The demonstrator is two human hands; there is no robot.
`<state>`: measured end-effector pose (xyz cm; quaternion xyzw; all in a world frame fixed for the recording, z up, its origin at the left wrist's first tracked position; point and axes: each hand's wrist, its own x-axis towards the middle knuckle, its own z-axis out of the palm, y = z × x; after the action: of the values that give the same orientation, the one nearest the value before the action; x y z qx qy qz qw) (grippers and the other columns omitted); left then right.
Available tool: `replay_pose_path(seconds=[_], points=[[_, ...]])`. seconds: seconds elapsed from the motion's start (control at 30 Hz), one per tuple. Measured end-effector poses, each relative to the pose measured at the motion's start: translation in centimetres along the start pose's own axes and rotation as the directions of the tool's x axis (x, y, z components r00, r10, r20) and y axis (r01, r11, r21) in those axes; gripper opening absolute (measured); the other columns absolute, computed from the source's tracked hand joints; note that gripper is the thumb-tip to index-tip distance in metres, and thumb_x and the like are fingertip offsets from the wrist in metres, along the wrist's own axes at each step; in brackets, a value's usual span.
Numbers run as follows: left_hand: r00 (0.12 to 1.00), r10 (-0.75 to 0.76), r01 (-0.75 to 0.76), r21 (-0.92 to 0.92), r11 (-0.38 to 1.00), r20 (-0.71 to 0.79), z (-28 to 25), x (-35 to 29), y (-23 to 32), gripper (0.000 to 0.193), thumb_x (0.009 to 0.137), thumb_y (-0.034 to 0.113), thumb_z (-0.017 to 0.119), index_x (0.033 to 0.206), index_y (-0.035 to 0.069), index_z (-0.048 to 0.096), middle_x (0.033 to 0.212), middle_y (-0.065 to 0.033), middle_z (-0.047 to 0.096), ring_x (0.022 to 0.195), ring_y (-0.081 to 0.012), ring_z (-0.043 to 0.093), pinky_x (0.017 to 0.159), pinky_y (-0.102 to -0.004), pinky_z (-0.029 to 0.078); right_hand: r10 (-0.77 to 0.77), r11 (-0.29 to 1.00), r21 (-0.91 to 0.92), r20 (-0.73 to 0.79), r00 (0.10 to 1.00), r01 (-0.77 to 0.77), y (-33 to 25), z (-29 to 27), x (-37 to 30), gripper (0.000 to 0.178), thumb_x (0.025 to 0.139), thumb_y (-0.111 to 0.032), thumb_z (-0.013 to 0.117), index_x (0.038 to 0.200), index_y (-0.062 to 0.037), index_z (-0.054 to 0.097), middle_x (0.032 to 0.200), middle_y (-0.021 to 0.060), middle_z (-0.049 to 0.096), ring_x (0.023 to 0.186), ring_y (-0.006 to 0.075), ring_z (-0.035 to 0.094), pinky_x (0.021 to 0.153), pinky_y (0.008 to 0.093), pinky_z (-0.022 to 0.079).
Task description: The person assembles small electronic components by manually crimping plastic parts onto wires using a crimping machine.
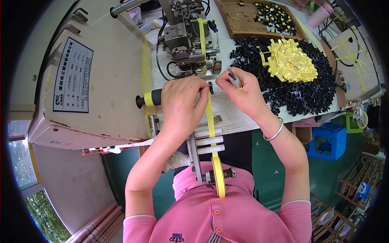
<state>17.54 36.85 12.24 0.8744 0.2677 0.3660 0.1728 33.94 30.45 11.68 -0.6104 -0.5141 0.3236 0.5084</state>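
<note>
My left hand (182,101) is closed in a pinch over the yellow tape (209,117), its fingertips beside a small dark ridged piece (210,88). Whether the fingers grip that piece or the tape is hidden. To its right, my right hand (247,93) is closed round a short tool with a dark tip and pale wrapped body (235,80). Both hands are just in front of a metal machine (188,44), where more yellow tape runs down. Toward my body the tape passes white rollers (208,140) and meets a yellow tape roll (218,178) on a spindle.
A heap of small black parts (312,95) covers the table's right side, with flat yellow pieces (291,60) piled on it. Behind stands a wooden tray (239,20) with black and yellow parts. A large beige cabinet (101,81) borders the left; a blue stool (328,141) is below right.
</note>
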Motion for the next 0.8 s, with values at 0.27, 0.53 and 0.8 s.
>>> replay_pose_path(seconds=[0.27,0.53,0.8], points=[[0.999,0.034,-0.034,0.029,0.999,-0.014,0.19,0.07,-0.09,0.013,0.073,0.006,0.065,0.081,0.007,0.055,0.08,-0.0044,0.061,0.076,-0.024,0.059,0.071,-0.0362,0.039,-0.039,0.997,-0.074,-0.004,0.999,0.038,-0.26,-0.04,0.15,0.008,0.083,-0.005,0.062,0.079,0.0005,0.058,0.073,0.0027,0.057,0.071,0.0092,0.05,0.067,0.024,0.041],[0.999,0.049,-0.048,0.033,0.998,-0.023,0.26,0.05,-0.09,0.014,0.073,0.005,0.065,0.081,0.008,0.054,0.08,-0.0042,0.061,0.076,-0.0235,0.059,0.071,-0.0356,0.039,-0.014,1.0,-0.026,0.026,1.0,0.015,0.08,-0.1,0.1,0.008,0.082,-0.005,0.062,0.079,0.0009,0.057,0.074,0.0033,0.058,0.072,0.0094,0.051,0.069,0.0245,0.042],[0.998,0.063,-0.062,0.049,0.997,-0.02,0.1,-0.04,-0.2,0.015,0.073,0.005,0.066,0.082,0.008,0.055,0.082,-0.0042,0.062,0.078,-0.0232,0.06,0.072,-0.0356,0.039,0.012,0.999,-0.033,0.024,1.0,-0.011,0.1,0.01,0.12,0.008,0.082,-0.005,0.062,0.079,0.0004,0.057,0.075,0.003,0.06,0.074,0.0087,0.051,0.071,0.0243,0.042]])
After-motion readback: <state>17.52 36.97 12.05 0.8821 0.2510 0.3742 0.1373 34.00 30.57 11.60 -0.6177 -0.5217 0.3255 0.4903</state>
